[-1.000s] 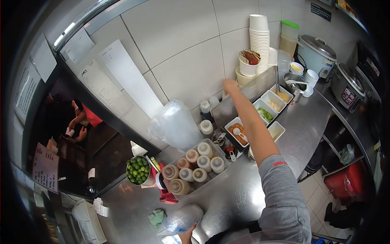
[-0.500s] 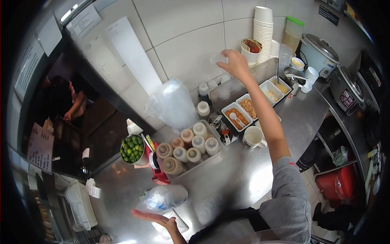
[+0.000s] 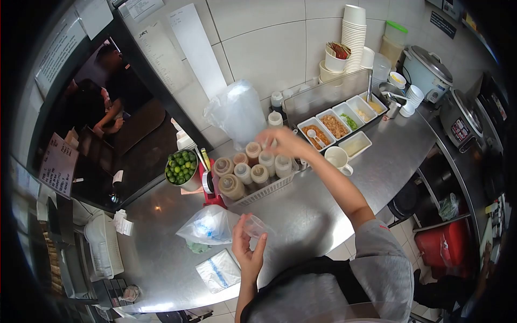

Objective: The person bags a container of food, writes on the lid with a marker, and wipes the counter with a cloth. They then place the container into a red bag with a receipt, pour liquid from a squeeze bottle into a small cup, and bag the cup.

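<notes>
My left hand is raised over the front of the counter with a small clear plastic cup between thumb and fingers. My right hand reaches over the back of a basket of squeeze bottles. Its fingers are blurred at the bottle tops, so I cannot make out whether they grip one. Just left of my left hand, a tied clear plastic bag rests on the steel counter. A flat white packet with blue print lies below it.
A bowl of green limes stands left of the bottles. Topping trays and a white mug are to the right. Stacked paper cups and a rice cooker stand behind. People are visible through the hatch.
My right hand has come down and left from the wall side to the bottles. The small clear cup it held is now in my left hand, which has shifted right and up.
</notes>
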`<state>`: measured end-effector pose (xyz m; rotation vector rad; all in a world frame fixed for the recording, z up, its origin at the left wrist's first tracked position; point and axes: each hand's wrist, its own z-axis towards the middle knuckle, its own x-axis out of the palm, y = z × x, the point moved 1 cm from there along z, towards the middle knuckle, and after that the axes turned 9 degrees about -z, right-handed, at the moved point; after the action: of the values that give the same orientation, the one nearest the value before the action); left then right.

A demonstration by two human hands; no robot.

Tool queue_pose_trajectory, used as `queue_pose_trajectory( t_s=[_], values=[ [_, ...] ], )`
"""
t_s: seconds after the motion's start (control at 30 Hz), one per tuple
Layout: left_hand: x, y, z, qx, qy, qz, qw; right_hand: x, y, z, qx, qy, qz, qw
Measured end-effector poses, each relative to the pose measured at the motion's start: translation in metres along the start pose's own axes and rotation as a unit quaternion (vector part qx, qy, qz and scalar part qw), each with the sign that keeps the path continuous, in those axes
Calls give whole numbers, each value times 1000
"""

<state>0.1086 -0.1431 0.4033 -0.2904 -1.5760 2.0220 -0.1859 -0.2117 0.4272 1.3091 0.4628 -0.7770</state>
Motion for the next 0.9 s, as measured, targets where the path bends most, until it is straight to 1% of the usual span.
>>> queue_pose_trajectory(
  t_s=[0.03,0.07,0.17,0.2,0.3,0.33,0.37,0.4,0.47,0.5,0.57,0.6,0.7,0.73,0.83,0.87,0.9],
  values=[
    [-1,-6,-4,12,14,28,999,4,-30,7,-24,-107,-257,960],
    [-2,-10,-6,26,27,55,998,15,-64,19,42,-22,-306,951],
    [-10,-6,-18,42,30,-9,999,37,-83,21,6,29,-124,992],
    [-14,-7,-21,32,30,-11,999,42,-107,28,-26,31,-107,993],
    [-37,-9,-30,41,77,44,995,13,-77,7,16,-37,-137,990],
    [-45,-10,-33,23,83,34,996,-2,-56,-3,9,-84,-91,992],
    [-52,-10,-36,4,89,24,996,-11,-41,-11,-31,-144,-5,989],
    [-58,-11,-39,-16,96,14,995,-19,-25,-19,-69,-201,81,974],
    [-65,-9,-44,-43,92,-22,995,-40,45,-46,-86,-298,136,941],
    [-67,-8,-46,-58,93,-39,993,-43,63,-53,-83,-324,120,935],
    [-70,-6,-49,-52,110,-38,992,-44,85,-69,-73,-375,88,920],
    [-72,-5,-51,-51,120,-38,991,-44,90,-77,-48,-376,66,923],
    [-78,-3,-52,-52,160,-36,985,-30,94,-99,-59,-397,122,908],
    [-80,-4,-53,-53,168,-37,984,-25,101,-110,-42,-414,115,902],
    [-82,-4,-55,-55,190,-35,980,-14,82,-135,-24,-432,175,884],
    [-83,-3,-55,-56,201,-29,978,-10,84,-150,76,-440,292,846],
    [-85,-3,-56,-58,211,-22,975,1,66,-159,93,-488,389,776]
  ],
)
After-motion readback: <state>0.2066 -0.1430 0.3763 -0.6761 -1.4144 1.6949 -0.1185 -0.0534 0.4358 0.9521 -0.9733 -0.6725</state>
